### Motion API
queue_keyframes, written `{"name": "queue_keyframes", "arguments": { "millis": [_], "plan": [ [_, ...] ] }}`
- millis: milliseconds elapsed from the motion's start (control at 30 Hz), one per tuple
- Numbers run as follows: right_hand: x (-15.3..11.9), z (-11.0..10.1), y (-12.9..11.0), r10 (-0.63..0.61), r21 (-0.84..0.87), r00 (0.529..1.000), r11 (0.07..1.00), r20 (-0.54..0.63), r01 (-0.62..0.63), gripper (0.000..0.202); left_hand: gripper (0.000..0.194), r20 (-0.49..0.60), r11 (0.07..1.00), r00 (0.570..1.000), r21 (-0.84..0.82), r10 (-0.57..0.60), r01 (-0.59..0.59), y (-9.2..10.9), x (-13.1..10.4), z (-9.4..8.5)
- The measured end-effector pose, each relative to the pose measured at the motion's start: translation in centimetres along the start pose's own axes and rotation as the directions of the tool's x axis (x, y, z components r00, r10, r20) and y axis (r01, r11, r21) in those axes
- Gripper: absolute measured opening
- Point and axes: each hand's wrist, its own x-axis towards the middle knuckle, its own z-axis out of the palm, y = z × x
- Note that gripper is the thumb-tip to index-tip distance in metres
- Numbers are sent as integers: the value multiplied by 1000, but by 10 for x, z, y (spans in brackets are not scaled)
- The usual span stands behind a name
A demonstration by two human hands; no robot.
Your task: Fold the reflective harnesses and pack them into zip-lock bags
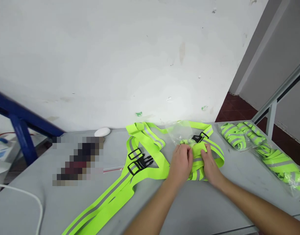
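Note:
Neon-green reflective straps (150,173) with grey stripes lie spread over the grey table, running off the lower left edge of the view. Black buckles (139,162) sit on them near the middle. My left hand (181,163) is closed on a bunched part of the strap. Beside it, my right hand (212,165) grips the same bundle from the right, fingers over the folded band. Behind my left hand stands a clear plastic bag (180,130), touching the bundle. Another black buckle (197,138) rests just above the hands.
Clear bags of folded green straps (233,135) (279,163) lie at the table's right. A white oval object (102,132) sits by the wall, near a blurred-out item (78,160). A white cable (34,197) curves at the left, beside a blue metal frame (21,137).

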Motion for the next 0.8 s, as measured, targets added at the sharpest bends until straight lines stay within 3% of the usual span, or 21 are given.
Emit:
{"name": "queue_keyframes", "arguments": {
  "millis": [67,133,333,500,800],
  "plan": [
    [3,0,-1,84,44,995,996,-49,-82,22,13,-38,997,997,-45,-65,63,-2,-2,3],
    [6,-1,-2,101,59,995,993,-19,-100,24,12,-63,992,992,-76,-108,103,-4,-3,6],
    [10,-2,-2,139,117,990,983,29,-141,27,11,-104,989,987,-101,-120,110,-5,-5,8],
    [6,-2,-4,84,37,996,996,31,-85,29,12,-75,989,989,-88,-126,119,-6,-4,7],
    [-5,5,-5,149,-50,984,988,101,-145,58,15,-57,988,992,-111,-114,107,-11,-3,6]
  ]
}}
